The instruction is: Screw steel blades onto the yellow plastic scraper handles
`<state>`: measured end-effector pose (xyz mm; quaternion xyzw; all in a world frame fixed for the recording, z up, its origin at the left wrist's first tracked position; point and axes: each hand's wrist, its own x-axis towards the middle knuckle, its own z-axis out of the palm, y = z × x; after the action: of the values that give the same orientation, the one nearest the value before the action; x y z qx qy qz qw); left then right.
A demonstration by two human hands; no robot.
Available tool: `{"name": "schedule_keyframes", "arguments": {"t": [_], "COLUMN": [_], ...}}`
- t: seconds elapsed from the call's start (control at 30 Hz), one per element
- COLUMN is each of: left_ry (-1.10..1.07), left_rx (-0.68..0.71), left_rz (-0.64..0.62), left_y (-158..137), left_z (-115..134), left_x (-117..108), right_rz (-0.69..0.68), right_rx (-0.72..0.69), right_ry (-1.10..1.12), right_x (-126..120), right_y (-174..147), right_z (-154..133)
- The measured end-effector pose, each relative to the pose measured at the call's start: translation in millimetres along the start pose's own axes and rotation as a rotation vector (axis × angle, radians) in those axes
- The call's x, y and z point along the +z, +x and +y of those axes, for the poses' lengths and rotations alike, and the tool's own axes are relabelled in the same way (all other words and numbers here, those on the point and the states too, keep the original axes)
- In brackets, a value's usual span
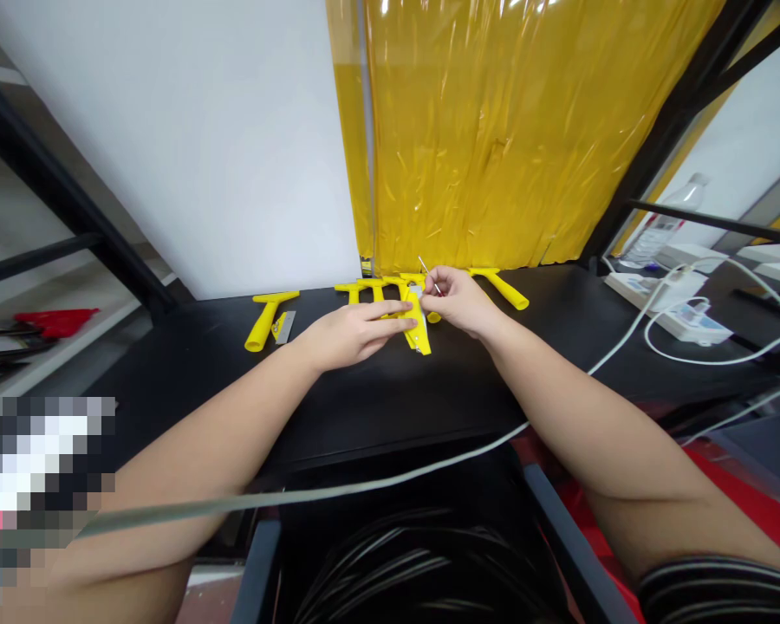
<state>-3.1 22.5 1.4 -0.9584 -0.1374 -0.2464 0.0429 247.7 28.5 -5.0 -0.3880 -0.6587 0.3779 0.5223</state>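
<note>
My left hand [351,336] has its index and middle fingers laid across a yellow scraper [419,336], holding it near the middle of the black table. Its thumb is hidden. The scraper has a pale metal strip by its upper part and small metal screws at its lower end. Between the fingertips of my right hand [463,303], which is closed, is a thin metal rod like a small screwdriver [424,264], slanting up to the left beside the scraper. A dark red part shows near the fingers; its lower end is hidden.
Yellow T-shaped handles [263,322] lie along the back of the table [364,407], with another handle [508,289] at right. A small yellow blade piece [283,328] lies at left. White power strips [679,312], a bottle [663,225] and a cable [390,477] are nearby.
</note>
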Motion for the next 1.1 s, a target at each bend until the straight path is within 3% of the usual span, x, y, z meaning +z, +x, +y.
{"name": "schedule_keyframes", "arguments": {"t": [0.53,1.1], "left_ry": [-0.042,0.037], "left_rx": [-0.058,-0.041], "left_rz": [0.056,-0.006], "left_y": [-2.4,-3.0], "left_z": [-1.4,-0.8], "left_x": [-0.5,-3.2], "right_rz": [-0.056,-0.148], "right_rx": [0.224,0.312], "right_ry": [0.210,0.289], "right_x": [0.6,-7.2], "right_y": [-2.4,-2.2], "right_z": [-12.6,-15.0]}}
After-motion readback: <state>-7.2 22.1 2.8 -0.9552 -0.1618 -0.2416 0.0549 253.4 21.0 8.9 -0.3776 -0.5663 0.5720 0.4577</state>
